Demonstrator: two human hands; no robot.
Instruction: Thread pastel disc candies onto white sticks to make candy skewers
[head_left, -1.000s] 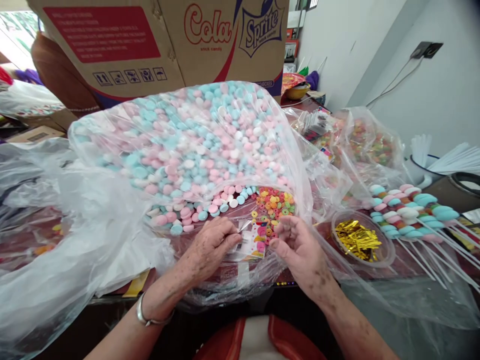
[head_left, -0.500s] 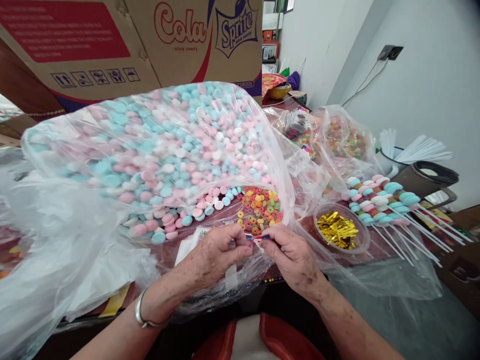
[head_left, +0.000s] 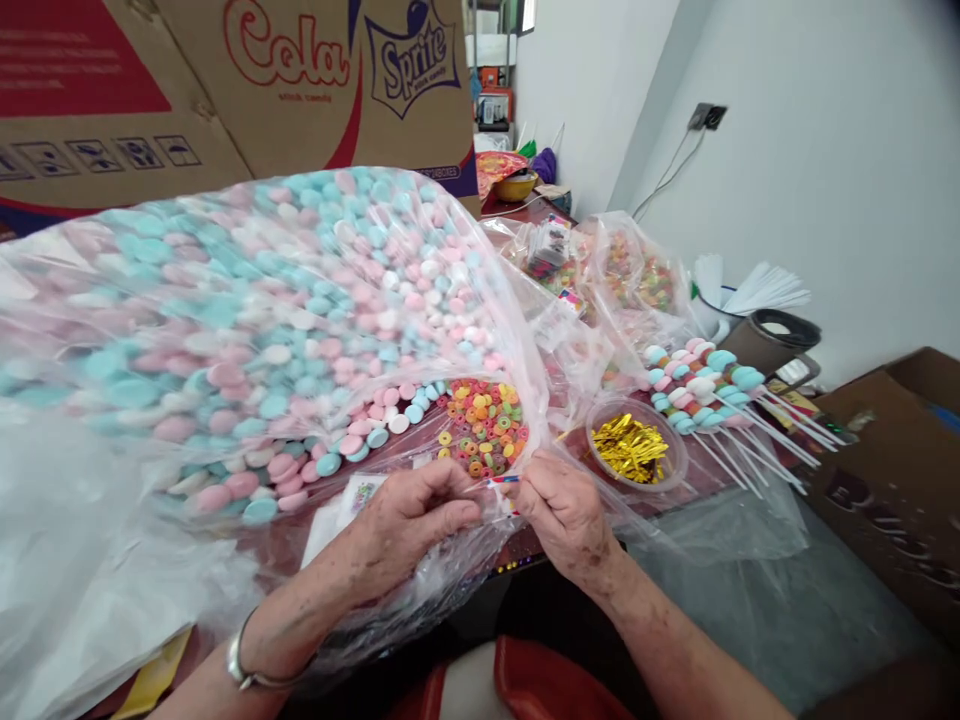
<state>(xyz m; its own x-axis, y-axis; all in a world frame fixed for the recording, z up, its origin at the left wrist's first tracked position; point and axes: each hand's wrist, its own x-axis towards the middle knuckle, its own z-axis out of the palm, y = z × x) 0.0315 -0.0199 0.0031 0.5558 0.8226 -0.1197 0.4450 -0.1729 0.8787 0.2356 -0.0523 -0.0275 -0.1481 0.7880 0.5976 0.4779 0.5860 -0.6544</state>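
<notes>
Between my two hands is a small blue, red and white printed piece (head_left: 502, 480), seen edge-on; its exact kind is unclear. My right hand (head_left: 562, 512) grips its right end with thumb and fingers. My left hand (head_left: 416, 520) pinches at its left end, fingertips partly hiding it. Just beyond my fingers, colourful ring-shaped gummies (head_left: 484, 425) lie at the mouth of a large clear bag (head_left: 510, 330). Pink, blue and white marshmallows (head_left: 300, 350) fill that bag. Under my left wrist are small clear packets with a printed card (head_left: 360, 497).
A round tub (head_left: 677, 465) of gold twist ties (head_left: 630, 448) stands right of my hands. Beyond it lie marshmallow skewers (head_left: 701, 385), a dark jug (head_left: 776, 335) and white sticks (head_left: 765, 288). A large carton (head_left: 300, 130) rises behind the bag; another carton (head_left: 885, 480) sits far right.
My view has turned right, so everything sits further left. My hands stay together at the printed piece, which shows more of its blue and red side now.
</notes>
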